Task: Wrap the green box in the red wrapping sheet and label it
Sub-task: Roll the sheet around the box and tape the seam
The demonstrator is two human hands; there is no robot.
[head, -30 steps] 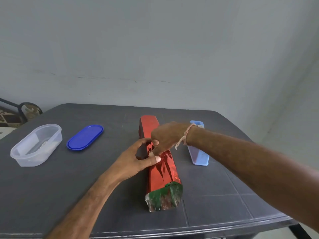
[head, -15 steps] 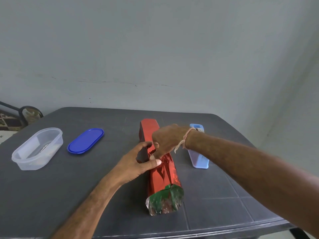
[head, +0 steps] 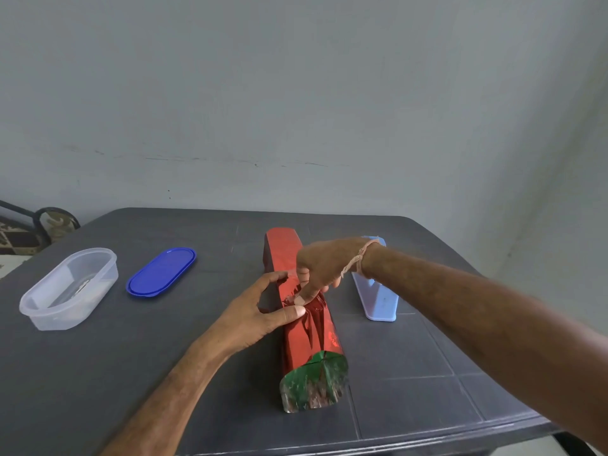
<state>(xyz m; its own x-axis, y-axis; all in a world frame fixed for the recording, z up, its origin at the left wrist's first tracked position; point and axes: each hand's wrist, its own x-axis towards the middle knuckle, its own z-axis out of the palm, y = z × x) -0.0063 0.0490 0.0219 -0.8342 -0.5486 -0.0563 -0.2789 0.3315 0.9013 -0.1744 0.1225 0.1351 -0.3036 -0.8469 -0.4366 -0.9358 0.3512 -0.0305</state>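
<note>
Left hand [head: 253, 319], spread wide, presses a straight thumb against the glossy, crinkled red wrapping sheet [head: 307, 339]; right hand [head: 320, 263] pinches its creased top over the long green box [head: 317, 378].

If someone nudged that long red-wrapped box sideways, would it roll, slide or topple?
Probably slide rather than roll: the green box lies lengthwise, seemingly on a flat side, on the table. The glossy red wrapping sheet looks slick, so it may skid easily. The sheet also seems thin and floppy, judging by the creases around the right hand.
</note>
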